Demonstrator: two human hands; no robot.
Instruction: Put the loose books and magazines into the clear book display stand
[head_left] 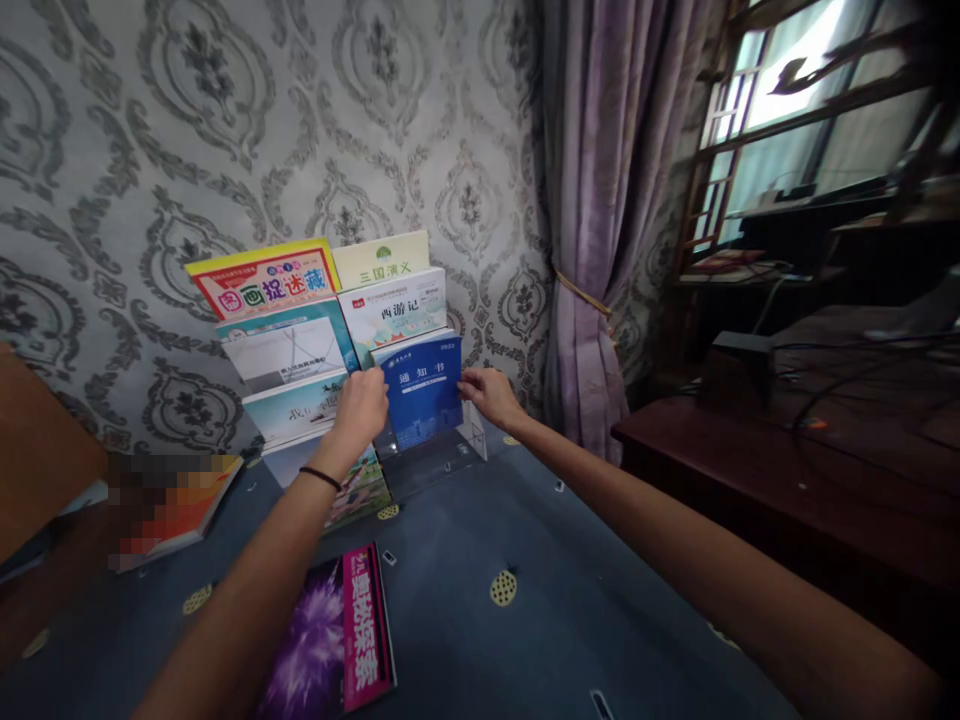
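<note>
A blue book with white lettering leans upright in the right column of a clear tiered stand. My left hand is closed at the book's left edge, its fingertips partly hidden. Opposite it, my right hand pinches the right edge between thumb and fingers. Behind the blue book rise a white book and a cream book. The left column holds a red and yellow book, a teal and grey one, a pale teal one and a green illustrated one, partly behind my left arm.
A purple and magenta book lies on the blue tablecloth, partly under my left forearm. An orange book lies at the left beside a brown box-like object. Patterned wall and purple curtain stand behind; a dark red cabinet is right.
</note>
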